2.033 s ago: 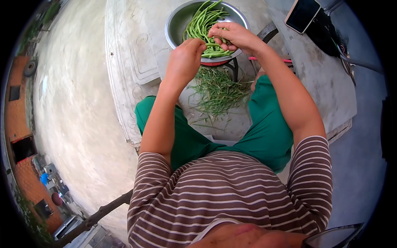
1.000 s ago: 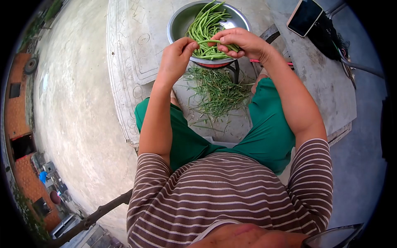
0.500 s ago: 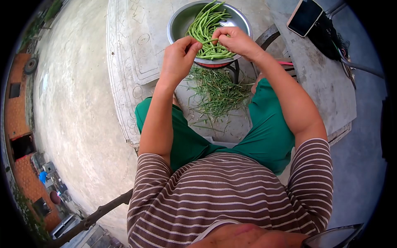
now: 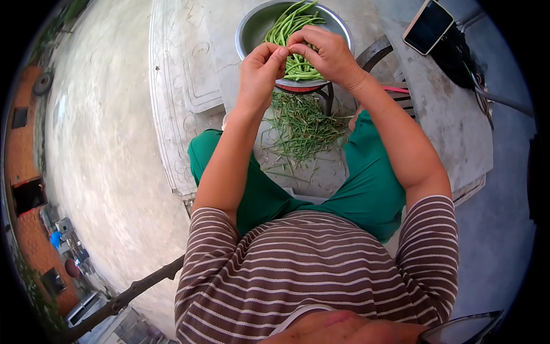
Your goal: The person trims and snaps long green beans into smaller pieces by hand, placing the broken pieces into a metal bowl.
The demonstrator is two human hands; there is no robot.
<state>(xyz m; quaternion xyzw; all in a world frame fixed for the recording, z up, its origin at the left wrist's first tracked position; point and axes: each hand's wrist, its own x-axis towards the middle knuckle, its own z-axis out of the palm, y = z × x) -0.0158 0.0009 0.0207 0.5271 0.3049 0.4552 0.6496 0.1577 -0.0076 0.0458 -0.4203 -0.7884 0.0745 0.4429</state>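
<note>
A metal bowl [image 4: 247, 35] holds many long green beans [image 4: 289, 26]. Over its near half, my left hand [image 4: 264, 64] and my right hand [image 4: 325, 53] meet at the fingertips. Thumb and forefinger of each are pinched together on a green bean, which is largely hidden by the fingers. Beneath the bowl, a loose heap of thin green trimmings [image 4: 306, 129] lies on the ground between my legs.
The bowl rests on a dark-legged stand [image 4: 327, 98]. To the right is a grey slab [image 4: 452, 123] with a phone [image 4: 428, 26] and a black bag [image 4: 452, 54]. A carved pale slab [image 4: 177, 74] lies left. A branch [image 4: 129, 295] extends at lower left.
My hands have come closer together, the left moving right and slightly up, the right slightly up. The bean stretched between them earlier is now mostly covered by fingers.
</note>
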